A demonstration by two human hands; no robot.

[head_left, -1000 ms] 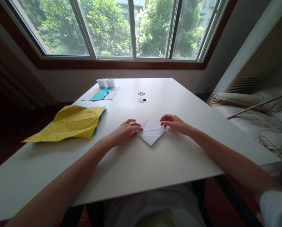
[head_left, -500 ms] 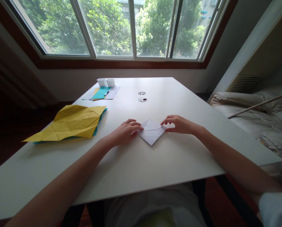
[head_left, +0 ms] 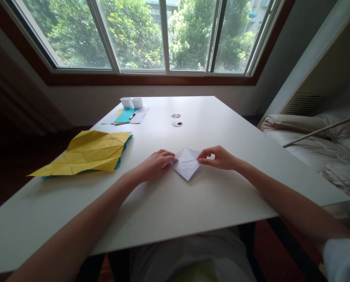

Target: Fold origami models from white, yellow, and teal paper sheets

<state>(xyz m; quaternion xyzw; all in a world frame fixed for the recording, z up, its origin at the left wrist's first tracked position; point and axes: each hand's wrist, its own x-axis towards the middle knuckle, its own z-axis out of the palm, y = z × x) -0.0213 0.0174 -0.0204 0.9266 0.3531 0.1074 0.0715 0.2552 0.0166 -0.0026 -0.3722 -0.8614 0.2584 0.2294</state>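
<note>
A small piece of folded white paper [head_left: 187, 166] lies flat on the white counter [head_left: 192, 203], near its middle, with one corner pointing toward the person. The left hand [head_left: 156, 164] rests palm down on the counter at the paper's left edge, its fingers [head_left: 168, 156] loosely curled and pressing on that edge rather than closed around anything. The right hand [head_left: 219, 158] sits at the paper's right corner; its thumb and forefinger meet there and seem to pinch the corner, though the contact is too small to tell for certain.

To the left, well apart from the hands, a large creased yellow sheet [head_left: 87, 152] lies on top of a teal sheet whose edge shows beneath it. At the far side of the counter sit two small white boxes [head_left: 131, 102], and just in front of them a teal card [head_left: 125, 116] with a pen [head_left: 132, 114] across it, on a pale sheet. Two round cable holes [head_left: 176, 123] mark the counter beyond the folded paper. A padded cushion [head_left: 310, 145] lies to the right, off the counter.
</note>
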